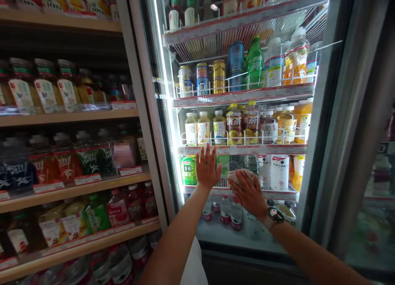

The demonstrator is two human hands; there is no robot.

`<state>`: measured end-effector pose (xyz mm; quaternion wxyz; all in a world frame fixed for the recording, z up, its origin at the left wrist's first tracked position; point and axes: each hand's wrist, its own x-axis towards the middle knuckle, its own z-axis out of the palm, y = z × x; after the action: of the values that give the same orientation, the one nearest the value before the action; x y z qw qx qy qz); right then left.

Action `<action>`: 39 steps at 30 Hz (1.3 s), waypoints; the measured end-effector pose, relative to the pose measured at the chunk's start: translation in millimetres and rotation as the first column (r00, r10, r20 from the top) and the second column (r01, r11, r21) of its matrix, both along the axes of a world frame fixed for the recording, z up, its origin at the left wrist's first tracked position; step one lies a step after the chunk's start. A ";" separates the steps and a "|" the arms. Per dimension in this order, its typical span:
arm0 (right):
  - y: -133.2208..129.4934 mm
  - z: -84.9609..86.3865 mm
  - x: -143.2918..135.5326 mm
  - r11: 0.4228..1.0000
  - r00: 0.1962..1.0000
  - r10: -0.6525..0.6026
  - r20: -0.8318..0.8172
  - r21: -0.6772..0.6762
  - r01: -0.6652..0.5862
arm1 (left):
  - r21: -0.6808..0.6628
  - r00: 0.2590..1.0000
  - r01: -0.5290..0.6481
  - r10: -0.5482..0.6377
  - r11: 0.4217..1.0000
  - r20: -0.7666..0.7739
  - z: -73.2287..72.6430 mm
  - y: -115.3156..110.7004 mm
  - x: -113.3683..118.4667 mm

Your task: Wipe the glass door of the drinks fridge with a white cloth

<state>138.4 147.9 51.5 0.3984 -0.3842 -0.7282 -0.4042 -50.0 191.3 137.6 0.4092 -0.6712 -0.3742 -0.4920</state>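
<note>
A lit glass-fronted fridge stands ahead with drinks on several wire shelves. My left hand (208,169) lies flat on the glass, fingers spread, in front of the lower shelf beside a green pack (188,170). To its right, my right hand (249,193) presses a pale folded cloth (233,177) against the glass, the fingers laid over it. A dark watch (275,214) is on my right wrist. Tea bottles (219,128) stand behind the glass just above both hands.
Wooden shelves (77,188) full of bottles run along the left. The fridge's dark right frame (327,153) borders another glass section with blurred bottles. Cans (219,77) and a green bottle (255,63) stand higher up. Below are more bottles (236,215).
</note>
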 end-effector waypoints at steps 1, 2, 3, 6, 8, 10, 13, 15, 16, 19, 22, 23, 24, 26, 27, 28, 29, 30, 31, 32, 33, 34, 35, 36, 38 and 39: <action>-1.6 -7.0 2.4 1.000 1.000 0.001 0.008 -0.007 -0.001 | 0.004 1.000 0.003 -0.003 1.000 0.001 0.3 0.0 -0.1; -2.8 -9.4 4.8 1.000 1.000 0.001 0.020 -0.014 -0.001 | 0.006 1.000 0.004 -0.004 1.000 0.002 0.5 0.0 -0.1; -3.5 -6.6 7.0 1.000 1.000 -0.001 0.027 -0.016 0.002 | 0.007 1.000 0.005 -0.005 1.000 0.002 0.8 0.1 -0.2; -1.9 32.8 13.3 1.000 1.000 -0.031 -0.002 0.004 0.031 | 0.015 1.000 0.008 -0.008 1.000 0.002 1.7 0.9 -0.1; 1.7 76.5 16.5 0.997 0.996 -0.060 -0.064 0.035 0.062 | 0.028 1.000 0.014 -0.014 1.000 0.005 2.1 1.7 0.1; 6.3 119.7 17.6 0.993 0.987 -0.077 -0.141 0.076 0.088 | 0.036 1.000 0.020 -0.021 0.999 0.009 2.5 2.5 0.6; 11.6 156.0 12.5 0.984 0.965 -0.090 -0.246 0.125 0.124 | 0.038 1.000 0.021 -0.021 0.999 0.009 3.0 3.1 1.6; 11.9 152.1 5.7 0.985 0.963 -0.098 -0.250 0.117 0.131 | 0.040 1.000 0.023 -0.024 0.999 0.009 3.2 3.0 2.0; 10.9 142.1 2.2 0.987 0.969 -0.099 -0.226 0.105 0.125 | 0.040 1.000 0.026 -0.026 0.999 0.009 3.3 2.8 2.0; 5.9 91.2 -4.3 0.994 0.994 -0.074 -0.083 0.068 0.080 | 0.044 1.000 0.029 -0.029 0.999 0.009 3.7 2.4 1.8; 1.6 32.6 -2.4 0.999 0.996 -0.033 0.082 0.038 0.030 | 0.044 1.000 0.029 -0.029 0.999 0.003 3.8 2.7 1.4; 0.9 16.4 -0.3 0.999 0.992 -0.021 0.124 0.030 0.017 | 0.045 1.000 0.031 -0.031 0.998 0.003 3.6 3.0 1.4; 0.5 3.3 2.1 1.000 0.988 -0.015 0.153 0.023 0.011 | 0.047 0.999 0.033 -0.033 0.998 0.005 3.4 3.3 1.4; 0.7 -11.3 6.9 1.000 0.984 -0.013 0.177 0.024 0.009 | 0.050 0.999 0.035 -0.035 0.998 0.010 2.9 3.9 1.5; 1.4 -12.3 8.7 1.000 0.983 -0.012 0.185 0.024 0.007 | 0.052 0.999 0.035 -0.035 0.998 0.010 2.7 4.2 1.6; 2.5 -8.9 9.9 1.000 0.982 -0.010 0.190 0.027 0.005 | 0.055 0.999 0.036 -0.036 0.998 0.010 2.6 4.3 1.6; 4.0 -1.4 10.3 1.000 0.981 -0.008 0.193 0.030 0.003 | 0.057 0.999 0.036 -0.036 0.998 0.009 2.5 4.3 1.6; 5.9 9.9 9.6 0.999 0.982 -0.005 0.188 0.037 -0.002 | 0.061 0.999 0.036 -0.037 0.997 0.009 2.5 4.3 1.6; 8.3 24.4 7.9 0.999 0.984 -0.001 0.177 0.046 -0.007 | 0.067 0.999 0.038 -0.039 0.997 0.008 2.7 4.3 1.4; 11.0 41.2 5.1 0.998 0.988 0.001 0.158 0.056 -0.010 | 0.071 0.999 0.041 -0.042 0.997 0.007 2.8 4.2 1.3; 13.9 59.5 1.2 0.997 0.991 0.005 0.130 0.072 -0.014 | 0.074 0.999 0.046 -0.046 0.996 0.005 3.0 4.3 1.1; 16.8 78.2 -3.7 0.996 0.995 0.010 0.101 0.088 -0.019 | 0.073 0.999 0.050 -0.050 0.996 0.005 3.1 4.5 1.0; 19.5 96.1 -9.1 0.994 0.997 0.018 0.073 0.103 -0.025 | 0.068 0.999 0.053 -0.054 0.996 0.007 3.1 4.8 1.1; 21.8 112.2 -15.0 0.993 0.999 0.025 0.048 0.115 -0.030 | 0.063 0.998 0.057 -0.058 0.996 0.009 2.9 5.1 1.3; 24.4 135.2 -26.4 0.991 1.000 0.028 -0.002 0.130 -0.028 | 0.057 0.998 0.064 -0.065 0.996 0.008 2.3 5.5 2.3; 24.7 141.1 -31.2 0.991 0.999 0.025 -0.028 0.136 -0.021 | 0.057 0.998 0.068 -0.069 0.996 0.006 2.0 5.2 2.6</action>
<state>107.1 172.6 192.7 0.4387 -0.3539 -0.6975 -0.4424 -47.4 196.4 139.7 0.4093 -0.6697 -0.3387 -0.5188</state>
